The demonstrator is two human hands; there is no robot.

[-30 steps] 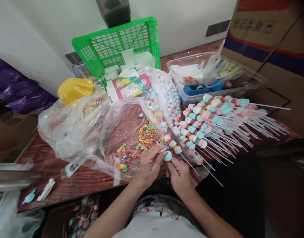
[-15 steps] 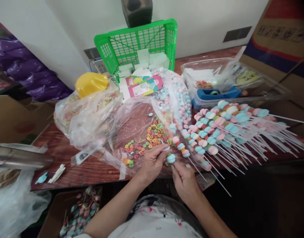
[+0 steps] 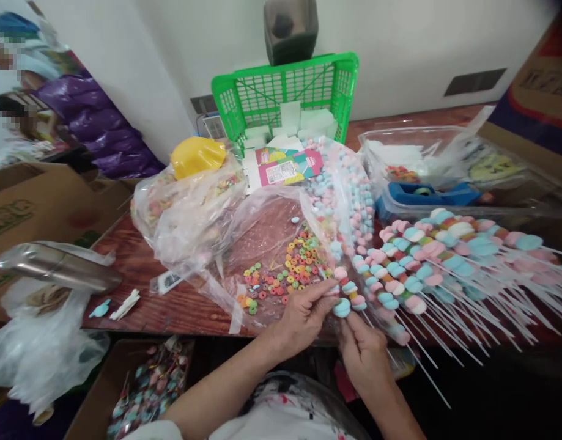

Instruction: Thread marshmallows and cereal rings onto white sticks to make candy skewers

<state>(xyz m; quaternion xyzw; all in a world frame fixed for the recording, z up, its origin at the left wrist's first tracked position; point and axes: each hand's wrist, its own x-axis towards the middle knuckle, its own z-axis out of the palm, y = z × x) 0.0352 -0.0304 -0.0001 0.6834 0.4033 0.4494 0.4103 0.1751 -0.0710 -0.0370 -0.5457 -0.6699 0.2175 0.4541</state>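
Observation:
Over the table's front edge, my left hand (image 3: 306, 315) is pinched round a small pale pink marshmallow, mostly covered by its fingers. Just below those fingertips is a blue marshmallow (image 3: 342, 307), at the top of the skewer that my right hand (image 3: 366, 345) grips from underneath; the stick itself is hidden in the fingers. Colourful cereal rings (image 3: 303, 256) lie scattered on a clear plastic bag left of the hands. To the right is a heap of finished marshmallow skewers (image 3: 418, 263), their white sticks pointing toward me. Loose pink and blue marshmallows (image 3: 354, 195) fill a clear bag behind.
A green basket (image 3: 287, 76) with white boxes stands at the back. Right of it are a clear bin and a blue tape dispenser (image 3: 427, 193). A steel flask (image 3: 63, 266) lies at left; a carton of wrapped skewers (image 3: 147, 391) sits below. Other people are at far left.
The view has swung left, so the table's contents appear further right. My left fingertips have come down closer to the blue marshmallow. The right hand keeps its grip.

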